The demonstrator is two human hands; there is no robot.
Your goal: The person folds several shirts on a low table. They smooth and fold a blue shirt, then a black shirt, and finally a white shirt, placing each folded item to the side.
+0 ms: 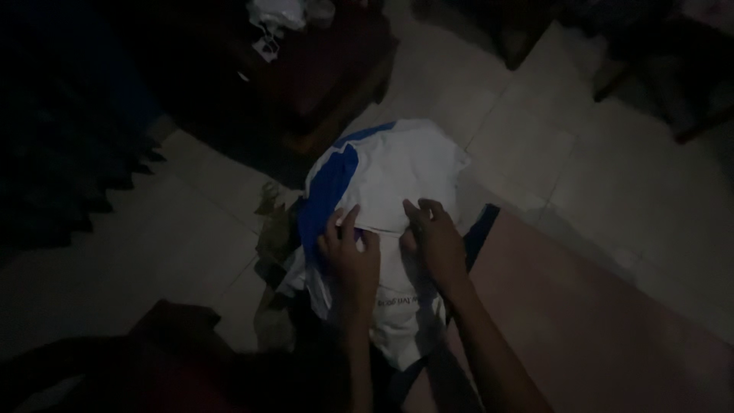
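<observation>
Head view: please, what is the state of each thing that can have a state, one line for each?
Left hand: on the garment, fingers pinching its fabric.
Right hand: on the garment, fingers pressed on it beside the left hand.
Garment: white with blue panel, spread out, lying crumpled over a pile.
Pile: other cloth under the garment, crumpled; too dark for detail.
Table: dark, some pale things lie on it.
Floor: tiled, dimly lit.

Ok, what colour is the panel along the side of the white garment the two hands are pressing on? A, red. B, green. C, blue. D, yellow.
C: the white garment has a blue panel down its left side, just above the left hand; the right hand rests on the white part.
</observation>
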